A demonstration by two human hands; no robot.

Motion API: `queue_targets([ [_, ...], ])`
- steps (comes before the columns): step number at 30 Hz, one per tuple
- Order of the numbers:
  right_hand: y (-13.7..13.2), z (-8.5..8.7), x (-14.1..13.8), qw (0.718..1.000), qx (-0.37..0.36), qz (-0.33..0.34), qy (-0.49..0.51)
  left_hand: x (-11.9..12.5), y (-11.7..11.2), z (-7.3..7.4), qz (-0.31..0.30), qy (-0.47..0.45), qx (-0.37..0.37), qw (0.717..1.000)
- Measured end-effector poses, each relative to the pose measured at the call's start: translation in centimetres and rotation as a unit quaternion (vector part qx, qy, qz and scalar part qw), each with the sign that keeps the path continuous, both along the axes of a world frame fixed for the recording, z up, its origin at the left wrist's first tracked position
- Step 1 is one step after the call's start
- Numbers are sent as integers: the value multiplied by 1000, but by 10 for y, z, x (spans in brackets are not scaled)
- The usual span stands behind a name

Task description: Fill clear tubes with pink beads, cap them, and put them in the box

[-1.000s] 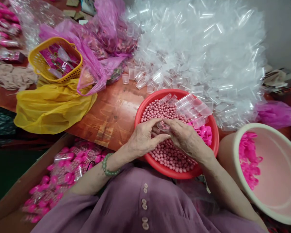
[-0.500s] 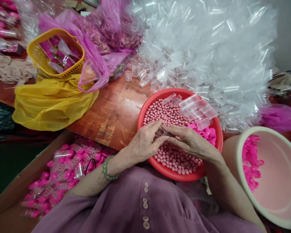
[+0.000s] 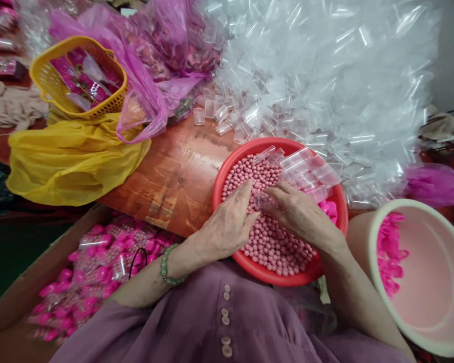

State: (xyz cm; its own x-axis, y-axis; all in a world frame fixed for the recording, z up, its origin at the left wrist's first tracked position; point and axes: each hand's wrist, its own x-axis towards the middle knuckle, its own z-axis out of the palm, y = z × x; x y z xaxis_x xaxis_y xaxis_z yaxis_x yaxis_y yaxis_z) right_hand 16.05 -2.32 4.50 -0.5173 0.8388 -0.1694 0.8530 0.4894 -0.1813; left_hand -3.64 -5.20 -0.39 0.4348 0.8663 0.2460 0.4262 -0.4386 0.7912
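Observation:
A red basin (image 3: 223, 166) full of pink beads (image 3: 276, 252) sits in front of me, with clear plastic tubes (image 3: 306, 164) lying at its upper right. In my right hand (image 3: 302, 214) is a clear plastic tube (image 3: 265, 200), held low over the beads and partly hidden by the fingers. On the basin's left side, my left hand (image 3: 230, 222) is cupped over the beads, fingers straight and thumb apart, with nothing visible in it. Bright pink plastic caps (image 3: 328, 209) show beside my right wrist, inside the basin.
A big heap of clear tubes (image 3: 325, 75) covers the back of the table (image 3: 174, 176). A pale bucket (image 3: 435, 282) with pink pieces stands right. At left are a yellow basket (image 3: 75, 43), a yellow bag (image 3: 75, 161) and, lower down, a box of filled pink-capped tubes (image 3: 98, 267).
My hands were together around the tube and have now parted. The right hand keeps the tube, while the left has drawn slightly away to the left. The view has shifted slightly.

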Motion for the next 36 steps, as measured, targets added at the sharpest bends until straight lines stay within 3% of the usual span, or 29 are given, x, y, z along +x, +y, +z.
queue_targets([
  [4,10,2,-3,986,9,-14,-168,6,4,-3,3,47,-8,999],
  [9,21,-7,-22,985,-64,6,-158,21,14,-10,-19,127,-11,992],
  [14,30,-34,-18,992,-120,-19,40,27,22,-10,0,94,-42,995],
  [18,33,-51,-4,946,-198,-64,247,21,25,-3,10,34,-91,995],
  [23,28,-41,5,848,-324,-85,411,12,26,2,6,-41,-113,993],
  [28,18,-27,9,812,-344,-95,461,11,30,2,-14,-76,-173,982],
  [31,13,-24,9,818,-335,-74,462,13,30,1,-22,-86,-193,977],
  [34,8,-16,9,843,-309,-66,436,14,29,1,-40,-144,-200,968],
  [36,5,-7,9,869,-286,-68,398,14,28,2,-59,-210,-235,947],
])
